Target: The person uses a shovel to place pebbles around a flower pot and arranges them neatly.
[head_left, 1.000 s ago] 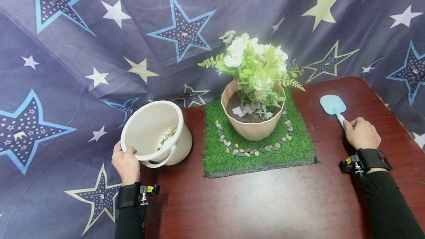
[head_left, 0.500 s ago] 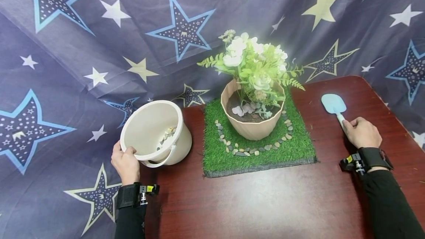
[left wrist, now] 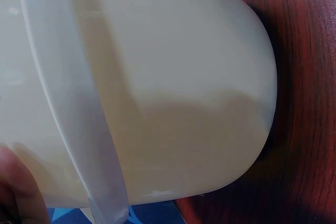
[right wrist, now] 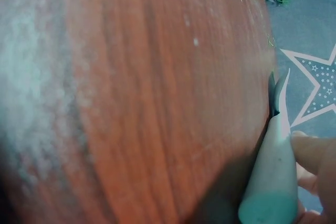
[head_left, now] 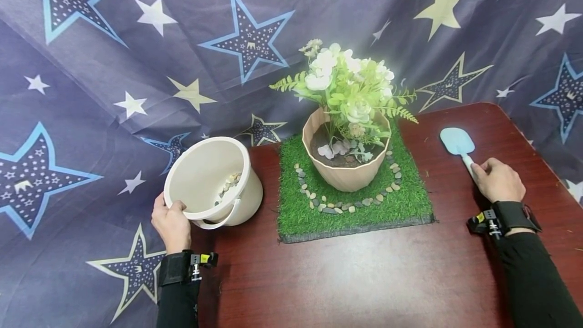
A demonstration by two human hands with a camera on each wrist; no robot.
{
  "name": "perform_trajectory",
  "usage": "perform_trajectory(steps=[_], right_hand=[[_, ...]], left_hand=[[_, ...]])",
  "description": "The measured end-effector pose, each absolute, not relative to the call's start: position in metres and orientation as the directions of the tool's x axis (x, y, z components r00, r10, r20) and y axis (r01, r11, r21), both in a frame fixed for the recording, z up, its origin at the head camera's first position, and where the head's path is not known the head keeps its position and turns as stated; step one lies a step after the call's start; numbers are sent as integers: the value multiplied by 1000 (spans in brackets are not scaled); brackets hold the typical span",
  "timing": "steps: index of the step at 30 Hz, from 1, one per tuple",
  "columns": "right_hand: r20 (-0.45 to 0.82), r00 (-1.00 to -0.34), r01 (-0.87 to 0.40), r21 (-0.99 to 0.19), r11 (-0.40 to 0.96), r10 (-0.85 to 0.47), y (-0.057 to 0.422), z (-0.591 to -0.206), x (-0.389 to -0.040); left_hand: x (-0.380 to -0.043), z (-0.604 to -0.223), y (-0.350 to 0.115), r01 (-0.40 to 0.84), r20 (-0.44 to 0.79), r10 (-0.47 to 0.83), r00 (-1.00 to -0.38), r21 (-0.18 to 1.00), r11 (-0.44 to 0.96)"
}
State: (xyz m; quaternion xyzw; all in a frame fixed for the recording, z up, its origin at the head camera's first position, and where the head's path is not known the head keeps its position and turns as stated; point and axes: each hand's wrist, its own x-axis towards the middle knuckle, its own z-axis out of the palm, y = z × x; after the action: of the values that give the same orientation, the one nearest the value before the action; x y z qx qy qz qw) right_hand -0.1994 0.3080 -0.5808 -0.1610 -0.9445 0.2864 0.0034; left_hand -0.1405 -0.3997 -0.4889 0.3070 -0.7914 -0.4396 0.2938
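My left hand (head_left: 171, 224) grips the near-left rim of a cream bucket (head_left: 255, 196), thumb over the edge. The bucket stands at the table's left side, its mouth facing up toward me, with pebbles (head_left: 229, 186) inside. In the left wrist view the bucket's handle (left wrist: 79, 98) hangs across its side. On the right, my right hand (head_left: 498, 181) holds a small trowel by its pale handle (head_left: 468, 165); the light-blue blade (head_left: 457, 140) points away from me, low over the table or on it. In the right wrist view the trowel handle (right wrist: 273, 171) lies along the fingers.
A beige flowerpot (head_left: 348, 178) with white flowers (head_left: 325, 67) and green leaves stands on a square of artificial grass (head_left: 319, 229). A curved row of pebbles (head_left: 330, 210) runs round the pot's front. The reddish-brown table (head_left: 355, 282) meets a star-patterned cloth (head_left: 182, 29) behind.
Almost nothing differs. The view has shifted slightly, and the right hand and trowel sit very slightly further right. The left hand keeps its hold on the bucket rim.
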Motion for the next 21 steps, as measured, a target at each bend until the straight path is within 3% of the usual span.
perform_trajectory(steps=[17, 21], right_hand=[[-19, -946, 275, -577, 769, 324, 304, -587, -196], [-3, -949, 253, -603, 757, 314, 304, -589, -195]], left_hand=[[-141, -489, -400, -229, 186, -751, -634, 882, 413], [-136, -487, -405, -296, 143, -704, -695, 836, 463]])
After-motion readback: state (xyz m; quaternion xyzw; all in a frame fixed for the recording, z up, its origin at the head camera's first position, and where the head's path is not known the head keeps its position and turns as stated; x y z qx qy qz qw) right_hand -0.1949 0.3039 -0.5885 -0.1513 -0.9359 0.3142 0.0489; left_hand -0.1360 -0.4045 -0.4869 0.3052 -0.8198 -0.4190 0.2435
